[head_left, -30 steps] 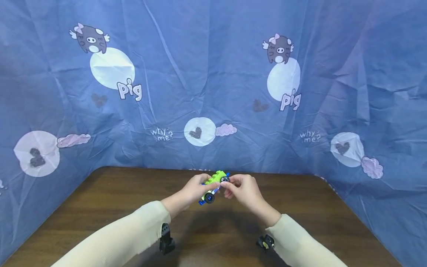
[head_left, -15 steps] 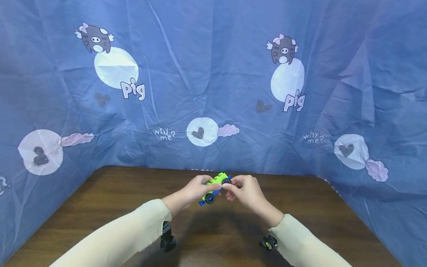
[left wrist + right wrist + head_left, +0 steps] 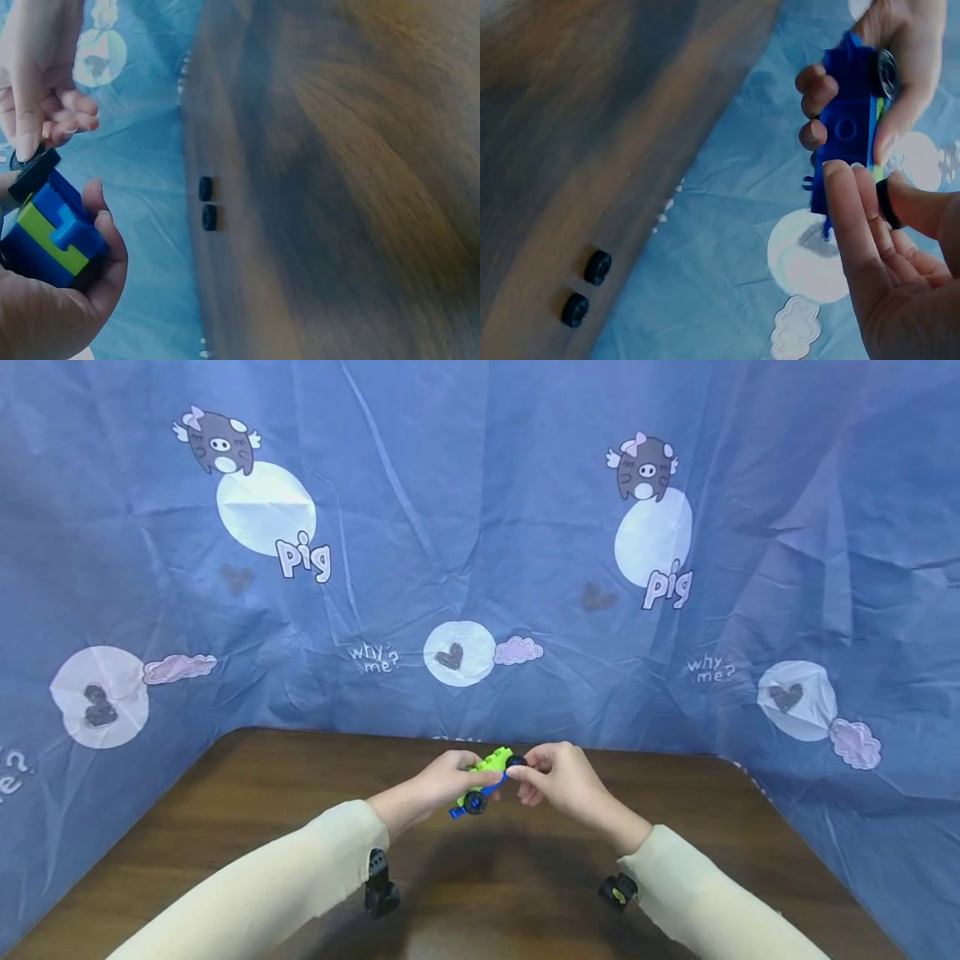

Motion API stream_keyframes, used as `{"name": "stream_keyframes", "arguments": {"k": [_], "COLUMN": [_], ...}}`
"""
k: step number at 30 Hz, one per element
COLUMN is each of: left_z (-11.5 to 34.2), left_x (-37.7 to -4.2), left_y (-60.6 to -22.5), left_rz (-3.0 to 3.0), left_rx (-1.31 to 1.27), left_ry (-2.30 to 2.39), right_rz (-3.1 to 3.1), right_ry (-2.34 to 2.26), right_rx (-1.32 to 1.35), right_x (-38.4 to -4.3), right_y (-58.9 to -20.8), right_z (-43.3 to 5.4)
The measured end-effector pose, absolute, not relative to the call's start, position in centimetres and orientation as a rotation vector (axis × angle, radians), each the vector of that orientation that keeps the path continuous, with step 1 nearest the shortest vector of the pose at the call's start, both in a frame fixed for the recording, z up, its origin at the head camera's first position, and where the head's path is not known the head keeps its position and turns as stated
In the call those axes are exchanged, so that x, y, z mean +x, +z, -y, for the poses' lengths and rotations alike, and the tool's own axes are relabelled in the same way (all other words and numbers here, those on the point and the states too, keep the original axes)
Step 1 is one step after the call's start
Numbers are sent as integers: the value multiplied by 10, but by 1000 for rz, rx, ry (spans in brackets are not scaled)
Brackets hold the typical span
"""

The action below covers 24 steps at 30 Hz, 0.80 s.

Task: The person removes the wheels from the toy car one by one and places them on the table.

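Observation:
My left hand [image 3: 438, 785] grips a small toy brick car [image 3: 491, 763], lime green on top and blue below, above the far part of the table. Its thumb lies along the car's near side. A black wheel [image 3: 475, 802] sits at the car's near end. At the far end, my right hand [image 3: 566, 777] pinches another black wheel [image 3: 887, 203] between thumb and fingers, against the car's side. Whether that wheel is fully seated cannot be made out. In the right wrist view, the blue underside [image 3: 845, 127] faces the camera, with left fingertips curled round its edge.
Two loose black wheels, one [image 3: 598, 267] beside the other [image 3: 575, 310], stand near the far edge of the brown wooden table [image 3: 300, 860]. A blue printed curtain [image 3: 480, 568] hangs behind it. Black wrist devices [image 3: 381, 885] hang under both sleeves.
The head view has shifted slightly, moving the scene a little to the right. The left hand keeps its hold on the car. Right fingers have shifted at the far wheel, covering more of it.

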<state>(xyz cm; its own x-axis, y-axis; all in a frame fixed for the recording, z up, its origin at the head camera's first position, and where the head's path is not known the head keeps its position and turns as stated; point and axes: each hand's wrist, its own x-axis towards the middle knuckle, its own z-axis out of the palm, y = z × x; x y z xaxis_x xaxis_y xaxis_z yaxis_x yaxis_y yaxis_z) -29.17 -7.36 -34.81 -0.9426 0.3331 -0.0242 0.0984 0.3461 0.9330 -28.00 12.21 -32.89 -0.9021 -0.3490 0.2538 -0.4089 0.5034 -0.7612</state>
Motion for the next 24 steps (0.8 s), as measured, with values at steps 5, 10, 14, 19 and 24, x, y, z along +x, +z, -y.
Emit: {"name": "stream_keyframes", "arguments": {"k": [5,10,14,19,24], "left_z": [75,77,77,77,77], "left_x": [-292,-290,-290,-290,-289], "left_y": [-346,-347,-349,-348,-348], "left_rz": [-2422,-2412,-2412,-2380,-2384], "left_rx": [412,403,428,432,397], "left_ry": [1649,1670,1687,1728,1727], "right_rz": [2623,2553,2497,2391,2332], "right_ry": [1538,1706,1876,2053,2111], "right_rx": [729,746,693,523,412], "right_x": [-284,-286,-285,-284,-284], "right_y": [-333,-336,-335,-332,-329], "right_z": [-127,-130,-132,-131,-129]}}
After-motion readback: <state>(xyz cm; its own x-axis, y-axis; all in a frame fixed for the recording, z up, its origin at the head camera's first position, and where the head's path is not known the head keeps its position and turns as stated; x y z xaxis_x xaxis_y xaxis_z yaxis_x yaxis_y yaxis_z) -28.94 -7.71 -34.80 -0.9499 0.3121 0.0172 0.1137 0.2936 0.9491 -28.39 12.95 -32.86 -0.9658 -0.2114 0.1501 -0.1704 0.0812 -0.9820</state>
